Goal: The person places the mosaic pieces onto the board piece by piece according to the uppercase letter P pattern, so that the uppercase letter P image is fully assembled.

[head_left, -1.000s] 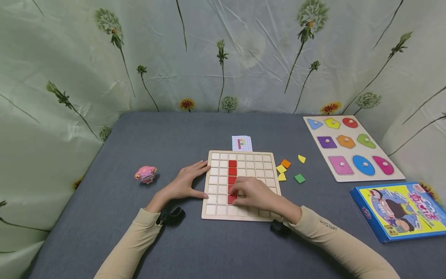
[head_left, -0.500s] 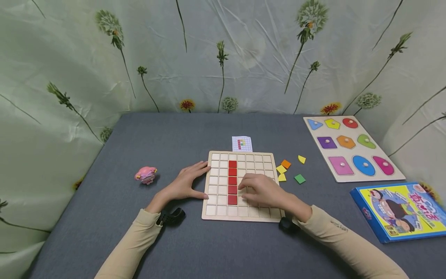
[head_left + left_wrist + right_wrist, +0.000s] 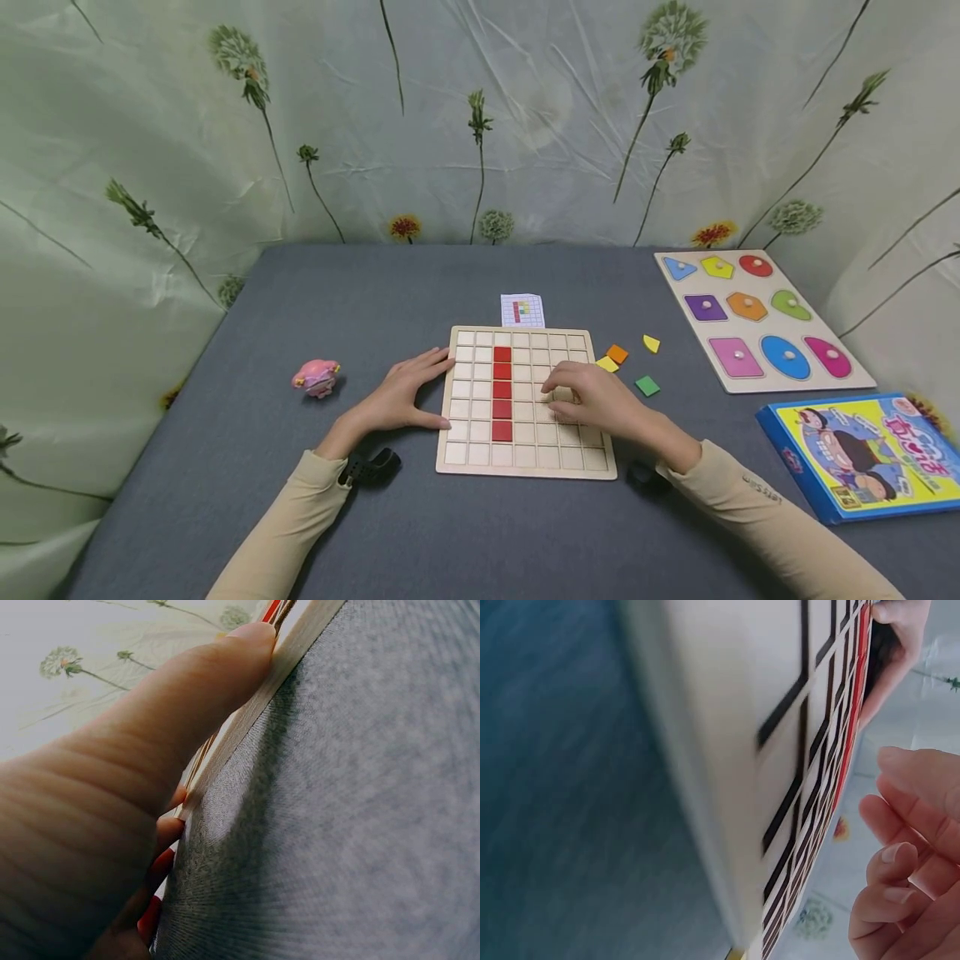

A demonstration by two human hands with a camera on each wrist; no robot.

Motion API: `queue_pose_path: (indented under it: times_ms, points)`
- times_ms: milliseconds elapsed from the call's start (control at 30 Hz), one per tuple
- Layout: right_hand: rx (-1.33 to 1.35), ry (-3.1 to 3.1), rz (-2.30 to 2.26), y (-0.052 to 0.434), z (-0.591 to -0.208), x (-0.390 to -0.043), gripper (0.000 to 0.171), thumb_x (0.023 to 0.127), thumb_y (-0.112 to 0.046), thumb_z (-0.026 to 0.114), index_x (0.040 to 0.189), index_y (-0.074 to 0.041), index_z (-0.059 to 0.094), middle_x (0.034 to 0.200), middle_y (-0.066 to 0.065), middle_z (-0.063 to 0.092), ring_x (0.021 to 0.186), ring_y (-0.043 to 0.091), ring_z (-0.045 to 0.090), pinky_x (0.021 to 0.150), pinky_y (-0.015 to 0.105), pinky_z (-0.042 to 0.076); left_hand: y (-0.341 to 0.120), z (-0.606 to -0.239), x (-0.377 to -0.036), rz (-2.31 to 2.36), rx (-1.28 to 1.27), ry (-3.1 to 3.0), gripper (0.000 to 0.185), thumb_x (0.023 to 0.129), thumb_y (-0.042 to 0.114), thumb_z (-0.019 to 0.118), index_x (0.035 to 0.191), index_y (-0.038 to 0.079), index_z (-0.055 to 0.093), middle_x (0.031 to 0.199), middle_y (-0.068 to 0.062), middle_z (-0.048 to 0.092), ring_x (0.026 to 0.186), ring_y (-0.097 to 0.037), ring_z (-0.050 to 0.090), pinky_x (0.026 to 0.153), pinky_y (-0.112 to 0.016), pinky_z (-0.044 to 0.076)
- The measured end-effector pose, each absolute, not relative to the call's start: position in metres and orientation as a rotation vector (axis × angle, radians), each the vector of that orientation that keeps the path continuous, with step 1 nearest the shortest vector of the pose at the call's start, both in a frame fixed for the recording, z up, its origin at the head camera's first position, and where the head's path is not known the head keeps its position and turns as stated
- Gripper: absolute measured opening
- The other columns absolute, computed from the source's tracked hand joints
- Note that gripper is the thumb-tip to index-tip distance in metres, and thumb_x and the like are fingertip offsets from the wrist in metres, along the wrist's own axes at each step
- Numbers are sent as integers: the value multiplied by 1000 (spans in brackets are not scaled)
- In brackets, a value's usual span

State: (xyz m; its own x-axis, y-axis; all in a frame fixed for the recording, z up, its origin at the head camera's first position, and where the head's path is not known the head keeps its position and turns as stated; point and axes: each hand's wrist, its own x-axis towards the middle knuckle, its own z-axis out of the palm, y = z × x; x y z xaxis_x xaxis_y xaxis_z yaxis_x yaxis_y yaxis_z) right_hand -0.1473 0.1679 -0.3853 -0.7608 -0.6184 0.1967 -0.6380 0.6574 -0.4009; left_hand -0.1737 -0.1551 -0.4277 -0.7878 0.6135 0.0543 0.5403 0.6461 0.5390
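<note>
A wooden grid board lies on the grey table, with a column of red tiles set in its cells. My left hand rests flat against the board's left edge, fingers straight, thumb along the rim. My right hand hovers over the board's right half, fingers loosely curled, holding nothing. Just right of it lie loose tiles: a yellow one, an orange one, another yellow and a green one.
A small pattern card lies behind the board. A pink toy sits at the left. A shape puzzle tray and a blue picture box are at the right. Flowered cloth walls enclose the table.
My right hand has left the lowest red tile in its cell and moved right across the board toward the loose tiles. The left hand has stayed put.
</note>
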Motion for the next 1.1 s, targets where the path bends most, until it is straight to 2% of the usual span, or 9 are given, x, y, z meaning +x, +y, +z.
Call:
queue_pose_path:
  times_ms: [167, 333, 467, 867, 1100]
  points:
    - [991, -2813, 725, 182, -385, -151, 14, 79, -12, 69, 93, -10, 69, 92, -1, 68, 72, 10, 55, 65, 22, 44, -155, -426, -174, 819, 952, 2726, 92, 69, 43, 77, 144, 10, 33, 153, -10, 27, 144, -31, 20, 108, -56, 19]
    - [931, -2765, 761, 196, -384, -156, 16, 78, -8, 70, 94, -8, 69, 93, 2, 67, 61, 6, 46, 58, 18, 38, -155, -426, -174, 814, 947, 2727, 93, 69, 44, 77, 144, 11, 33, 153, -9, 27, 144, -31, 20, 109, -57, 19]
    - [905, -2743, 745, 205, -384, -161, 18, 77, -7, 71, 95, -6, 69, 91, 5, 68, 58, 6, 43, 57, 18, 37, -155, -428, -174, 813, 958, 2731, 93, 69, 45, 77, 144, 11, 33, 153, -9, 28, 144, -31, 21, 108, -57, 20]
    - [743, -2812, 711, 227, -387, -176, 21, 79, -6, 69, 100, -2, 68, 97, 12, 68, 62, 11, 46, 57, 20, 35, -155, -426, -173, 828, 981, 2741, 93, 68, 45, 77, 143, 10, 35, 152, -11, 29, 143, -32, 22, 107, -57, 21]
    - [685, -2848, 706, 237, -390, -181, 23, 80, -6, 68, 103, -4, 68, 100, 12, 67, 59, 8, 40, 55, 19, 33, -154, -426, -173, 827, 970, 2733, 92, 69, 44, 77, 143, 10, 34, 153, -10, 28, 143, -31, 21, 108, -57, 20]
